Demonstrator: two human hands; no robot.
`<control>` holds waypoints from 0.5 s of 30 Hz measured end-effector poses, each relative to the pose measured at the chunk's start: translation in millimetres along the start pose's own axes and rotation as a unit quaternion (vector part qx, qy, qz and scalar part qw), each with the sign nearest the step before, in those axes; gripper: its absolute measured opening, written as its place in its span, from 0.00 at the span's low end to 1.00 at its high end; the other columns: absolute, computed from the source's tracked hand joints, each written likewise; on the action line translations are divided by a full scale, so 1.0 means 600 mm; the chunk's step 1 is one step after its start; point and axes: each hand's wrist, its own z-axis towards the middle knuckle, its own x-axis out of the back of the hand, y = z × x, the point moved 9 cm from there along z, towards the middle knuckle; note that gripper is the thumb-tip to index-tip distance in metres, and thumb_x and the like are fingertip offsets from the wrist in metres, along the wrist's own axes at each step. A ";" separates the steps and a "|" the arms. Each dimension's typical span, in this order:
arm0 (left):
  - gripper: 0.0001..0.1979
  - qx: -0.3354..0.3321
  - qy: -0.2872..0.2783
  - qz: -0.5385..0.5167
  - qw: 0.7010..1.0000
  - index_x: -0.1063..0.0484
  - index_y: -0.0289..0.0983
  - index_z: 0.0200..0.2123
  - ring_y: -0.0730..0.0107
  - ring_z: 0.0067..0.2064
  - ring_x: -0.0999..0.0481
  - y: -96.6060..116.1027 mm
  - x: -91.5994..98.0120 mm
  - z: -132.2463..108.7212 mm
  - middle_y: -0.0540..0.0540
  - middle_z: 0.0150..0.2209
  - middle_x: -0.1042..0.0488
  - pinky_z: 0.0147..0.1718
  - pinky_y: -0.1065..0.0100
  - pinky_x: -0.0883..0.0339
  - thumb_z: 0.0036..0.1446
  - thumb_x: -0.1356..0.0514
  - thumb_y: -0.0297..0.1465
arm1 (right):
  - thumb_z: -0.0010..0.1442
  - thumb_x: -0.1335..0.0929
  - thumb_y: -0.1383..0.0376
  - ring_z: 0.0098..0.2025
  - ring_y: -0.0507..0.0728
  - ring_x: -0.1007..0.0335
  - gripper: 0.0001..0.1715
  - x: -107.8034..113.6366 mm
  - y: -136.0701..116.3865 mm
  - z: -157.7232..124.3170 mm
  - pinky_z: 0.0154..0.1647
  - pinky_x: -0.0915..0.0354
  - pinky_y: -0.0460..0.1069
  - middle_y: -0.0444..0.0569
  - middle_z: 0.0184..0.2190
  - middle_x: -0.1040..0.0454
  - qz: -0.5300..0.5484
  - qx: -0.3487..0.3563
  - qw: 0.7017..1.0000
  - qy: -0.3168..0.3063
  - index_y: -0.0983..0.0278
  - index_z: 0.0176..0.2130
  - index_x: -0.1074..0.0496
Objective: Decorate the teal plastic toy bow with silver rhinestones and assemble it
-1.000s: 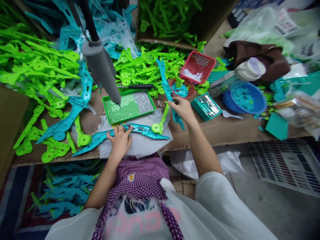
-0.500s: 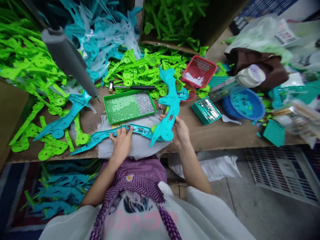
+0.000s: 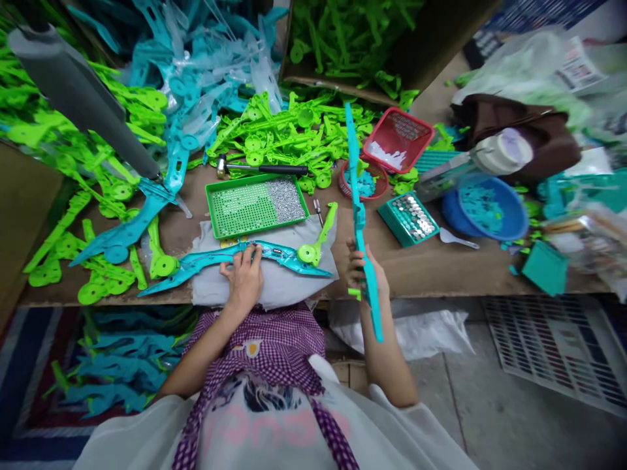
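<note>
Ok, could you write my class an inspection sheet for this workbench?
Surface: brown worktop, partly covered by grey cloth.
Job's things: first turquoise shell on the cloth, lime-green round-ended piece near its right end; second turquoise shell edge-on.
Clutter: lime-green parts heaped behind hammer and green tray.
Hands: left hand on the first; right hand holding the second.
Cables: dark cord-like piece above grey electric screwdriver; kind unclear.
Surroundings: pale slatted panel on the floor, right.

The raised blue piece (image 3: pixel 359 222) covers part of the right hand (image 3: pixel 381 281). The left hand (image 3: pixel 245 281) hides part of the lying blue piece (image 3: pixel 206 260). The top edge cuts off the cardboard box (image 3: pixel 450 39), the bottom 2 apron straps (image 3: pixel 335 434). Silver bits (image 3: pixel 285 199) in the green tray (image 3: pixel 230 220) are too small to name.
</note>
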 end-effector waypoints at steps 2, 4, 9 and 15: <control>0.25 -0.005 -0.010 0.011 1.000 0.36 0.42 0.65 0.47 0.60 0.36 0.003 0.003 -0.001 0.38 0.64 0.33 0.53 0.42 0.46 0.67 0.55 0.26 | 0.59 0.29 0.56 0.15 0.44 0.36 0.11 0.006 0.017 -0.007 0.10 0.42 0.36 0.35 0.22 0.25 -0.030 -0.013 0.999 -0.018 0.59 0.40 0.25; 0.27 -0.012 -0.027 0.028 0.999 0.38 0.41 0.66 0.48 0.61 0.37 0.011 0.009 -0.003 0.38 0.65 0.34 0.53 0.41 0.45 0.67 0.56 0.24 | 0.55 0.27 0.54 0.20 0.47 0.29 0.12 0.014 0.024 -0.013 0.18 0.31 0.40 0.37 0.26 0.22 -0.110 0.003 0.994 -0.025 0.57 0.38 0.24; 0.30 -0.028 -0.062 0.064 0.996 0.43 0.34 0.68 0.52 0.60 0.35 0.039 0.023 -0.007 0.35 0.64 0.35 0.54 0.44 0.41 0.65 0.61 0.19 | 0.54 0.28 0.49 0.45 0.59 0.20 0.21 0.030 -0.020 -0.048 0.44 0.22 0.52 0.43 0.44 0.18 -0.389 0.116 0.914 -0.003 0.52 0.46 0.23; 0.30 -0.043 -0.053 0.087 0.994 0.41 0.33 0.67 0.52 0.63 0.36 0.049 0.008 -0.016 0.32 0.64 0.36 0.57 0.46 0.40 0.64 0.57 0.17 | 0.53 0.28 0.46 0.62 0.64 0.31 0.30 -0.037 -0.056 -0.056 0.64 0.34 0.59 0.42 0.58 0.25 -0.564 0.134 0.811 -0.084 0.47 0.55 0.27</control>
